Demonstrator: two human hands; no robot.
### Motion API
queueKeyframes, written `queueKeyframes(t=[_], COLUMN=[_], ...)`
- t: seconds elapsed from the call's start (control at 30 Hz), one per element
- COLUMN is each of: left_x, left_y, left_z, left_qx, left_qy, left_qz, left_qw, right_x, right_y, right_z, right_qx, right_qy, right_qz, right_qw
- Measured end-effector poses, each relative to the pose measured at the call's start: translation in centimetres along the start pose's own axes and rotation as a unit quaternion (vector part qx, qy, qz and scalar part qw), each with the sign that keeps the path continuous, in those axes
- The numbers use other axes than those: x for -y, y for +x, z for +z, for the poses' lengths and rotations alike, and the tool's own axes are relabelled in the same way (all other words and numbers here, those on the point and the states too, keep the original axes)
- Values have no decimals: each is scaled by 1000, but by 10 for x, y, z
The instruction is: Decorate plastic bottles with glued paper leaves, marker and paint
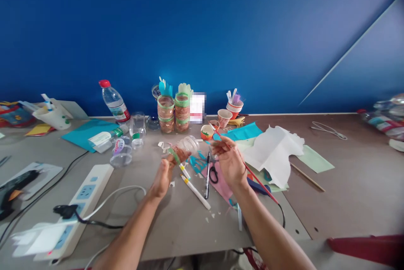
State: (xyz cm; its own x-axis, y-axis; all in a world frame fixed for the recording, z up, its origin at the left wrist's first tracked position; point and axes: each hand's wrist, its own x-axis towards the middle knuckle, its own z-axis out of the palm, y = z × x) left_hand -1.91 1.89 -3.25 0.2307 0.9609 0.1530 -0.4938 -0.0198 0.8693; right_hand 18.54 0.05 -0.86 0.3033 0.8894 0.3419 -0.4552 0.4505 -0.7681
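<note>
My left hand (162,179) is closed around a clear plastic bottle piece (189,144), tilted over the table, with brown colouring and a green band on its near part. My right hand (232,162) pinches a long thin red paintbrush (259,183), its tip pointing up and left near a small orange-and-green paper cup (206,132). Between the hands lie white markers (197,193), a black pen (207,177), scissors (213,174) and blue paper scraps (197,164). Behind them stand two brown-and-green decorated bottle containers (166,112) with paper cutouts on top.
Plastic bottles (115,101) and a blue sheet (85,133) occupy the left. A white power strip (82,207) with cables and a black glue gun (19,190) lie nearer. At right are crumpled white paper (274,148), a wooden stick (307,176) and stacked paper cups (234,108).
</note>
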Motion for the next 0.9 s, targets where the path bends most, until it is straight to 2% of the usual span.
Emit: queueKeyframes(t=[0.1,0.17,0.33,0.53,0.73,0.9], left_x=[-2,-7,-14,-15,-12,-10], left_y=[2,2,0,3,3,4], left_z=[0,3,9,11,8,5], left_qx=[0,-18,-37,-60,-41,-62], left_qy=[36,42,34,15,36,22], left_qz=[53,66,50,46,51,46], left_qw=[998,997,998,997,997,997], right_x=[1,1,5,4,1,2], right_y=[-6,-11,-21,-21,-19,-18], right_z=[5,7,12,15,17,19], right_qx=[28,37,62,41,69,64], right_qy=[15,2,-48,-72,-79,-98], right_qz=[35,55,91,124,138,145], right_qw=[999,998,993,989,985,983])
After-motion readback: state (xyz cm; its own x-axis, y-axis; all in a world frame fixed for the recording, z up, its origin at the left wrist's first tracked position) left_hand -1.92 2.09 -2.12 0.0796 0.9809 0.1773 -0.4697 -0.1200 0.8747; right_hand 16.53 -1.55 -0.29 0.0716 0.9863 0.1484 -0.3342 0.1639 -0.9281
